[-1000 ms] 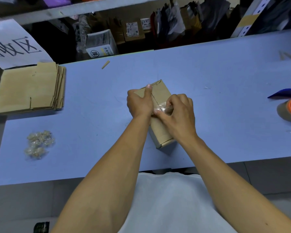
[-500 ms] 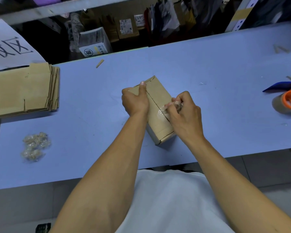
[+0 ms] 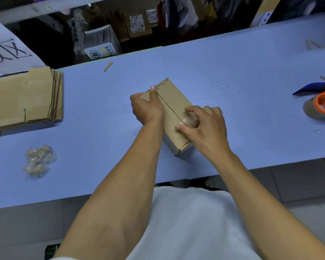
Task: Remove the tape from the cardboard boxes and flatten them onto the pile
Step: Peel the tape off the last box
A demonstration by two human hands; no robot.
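Right hand (image 3: 204, 126) pinching crumpled clear tape (image 3: 190, 120) on the box's near top, left hand (image 3: 146, 106) gripping cardboard box (image 3: 174, 102) at mid-table (image 3: 233, 72), tape wads (image 3: 38, 161) left, flattened pile (image 3: 24, 98) far left

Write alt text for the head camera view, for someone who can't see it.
A person's left hand holds a closed box on a blue table while the right hand pinches crumpled clear tape off its top seam. Flattened boxes lie stacked far left, with tape wads nearer.
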